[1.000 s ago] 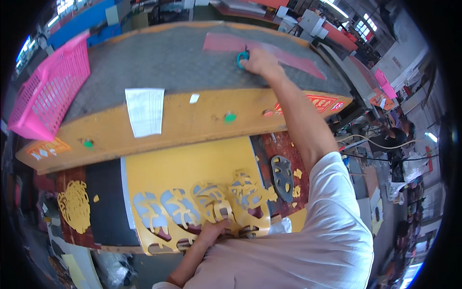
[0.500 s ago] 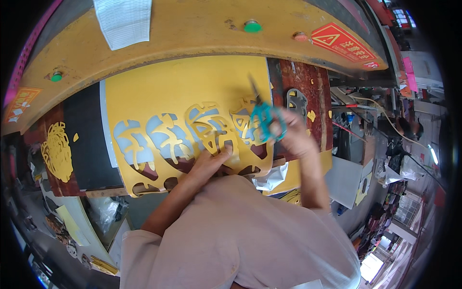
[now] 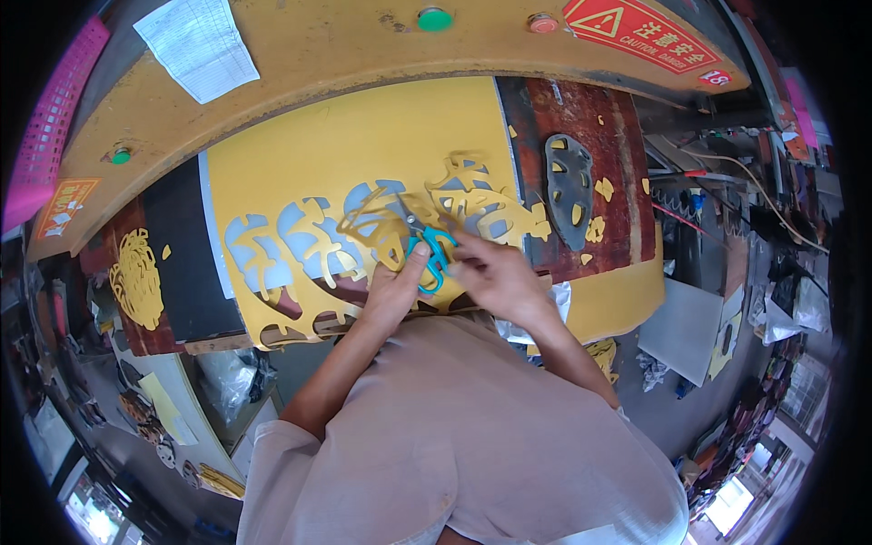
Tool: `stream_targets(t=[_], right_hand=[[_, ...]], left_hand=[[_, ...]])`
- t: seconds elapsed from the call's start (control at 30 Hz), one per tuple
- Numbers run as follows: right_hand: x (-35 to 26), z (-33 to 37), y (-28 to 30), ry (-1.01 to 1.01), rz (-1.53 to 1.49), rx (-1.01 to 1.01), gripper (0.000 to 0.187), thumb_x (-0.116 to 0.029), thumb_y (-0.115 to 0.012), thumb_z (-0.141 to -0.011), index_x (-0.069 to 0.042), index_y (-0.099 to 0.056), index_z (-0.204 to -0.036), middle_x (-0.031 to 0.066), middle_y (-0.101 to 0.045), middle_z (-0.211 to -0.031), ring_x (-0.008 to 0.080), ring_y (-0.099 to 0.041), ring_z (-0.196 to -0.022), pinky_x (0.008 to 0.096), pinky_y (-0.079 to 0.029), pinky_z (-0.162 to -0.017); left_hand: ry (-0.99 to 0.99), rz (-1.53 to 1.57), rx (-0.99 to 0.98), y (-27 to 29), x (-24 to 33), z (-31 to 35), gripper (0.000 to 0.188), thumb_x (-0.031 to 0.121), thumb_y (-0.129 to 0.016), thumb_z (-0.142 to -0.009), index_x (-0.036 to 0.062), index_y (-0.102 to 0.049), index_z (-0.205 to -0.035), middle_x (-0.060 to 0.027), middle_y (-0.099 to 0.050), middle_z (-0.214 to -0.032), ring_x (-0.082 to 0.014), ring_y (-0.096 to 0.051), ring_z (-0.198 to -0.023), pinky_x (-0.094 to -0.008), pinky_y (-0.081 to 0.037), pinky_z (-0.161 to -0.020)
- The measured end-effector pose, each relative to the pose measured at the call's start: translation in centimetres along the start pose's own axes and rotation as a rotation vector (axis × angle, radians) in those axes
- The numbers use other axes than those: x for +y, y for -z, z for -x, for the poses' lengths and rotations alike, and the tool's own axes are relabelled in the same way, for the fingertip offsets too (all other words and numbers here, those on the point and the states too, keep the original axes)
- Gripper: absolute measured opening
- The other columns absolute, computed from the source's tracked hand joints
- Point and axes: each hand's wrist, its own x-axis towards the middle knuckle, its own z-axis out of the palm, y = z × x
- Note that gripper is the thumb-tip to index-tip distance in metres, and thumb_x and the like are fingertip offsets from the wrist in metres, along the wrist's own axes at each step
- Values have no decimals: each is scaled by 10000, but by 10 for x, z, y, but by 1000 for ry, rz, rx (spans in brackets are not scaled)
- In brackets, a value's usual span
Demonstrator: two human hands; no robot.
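Teal-handled scissors (image 3: 436,247) sit between my hands, their dark blades pointing up and left over the yellow sheet (image 3: 354,118). My left hand (image 3: 397,292) is closed, its thumb pressed against the scissor handles, beside loose yellow strips that look blurred. My right hand (image 3: 504,282) is close against the right side of the handles; its fingers are smeared by motion, so its grip is unclear. Rows of shaped openings are cut through the sheet's near part, leaving thin webs. At the right, yellow webbing (image 3: 472,195) is lifted and blurred near the blades.
A grey cutting die (image 3: 569,191) lies on the reddish-brown board at right, with small yellow scraps around it. A pile of yellow offcuts (image 3: 138,282) rests at far left. Across the back runs a yellow machine beam (image 3: 345,50) with green buttons and a paper sheet.
My right hand has brought the scissors left and nearer, beside my left hand. My left thumb now touches the handles. The view has shifted slightly, and the webbing on the right has been lifted.
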Motion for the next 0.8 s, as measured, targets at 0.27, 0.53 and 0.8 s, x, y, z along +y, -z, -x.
stream_targets(t=[0.27, 0.53, 0.8], right_hand=[[16, -39, 7, -93, 18, -286, 858, -140, -770, -857, -17, -410, -1626, 172, -757, -1068, 251, -722, -951, 368, -574, -875], [25, -32, 80, -126, 64, -489, 857, -177, -911, -809, -40, -510, -1554, 78, -740, -1079, 207, -708, -1042, 347, -555, -942], [-7, -39, 89, 357, 733, -712, 575, -309, -761, -816, -155, -722, -1369, 148, -648, -1058, 360, -625, -1113, 480, -466, -1024]], left_hand=[[-7, 87, -223, 17, 3, 7, 496, 432, -559, -1123, 19, -607, -1392, -112, -680, -1298, -221, -692, -1116, -372, -687, -792], [91, 533, -149, 29, -22, 6, 384, 401, -511, -1144, 103, -583, -1376, -66, -699, -1163, -190, -700, -1041, -394, -646, -768], [80, 666, -137, 29, -30, 1, 339, 366, -496, -1155, 100, -575, -1349, -59, -680, -1120, -197, -701, -1011, -377, -645, -815]])
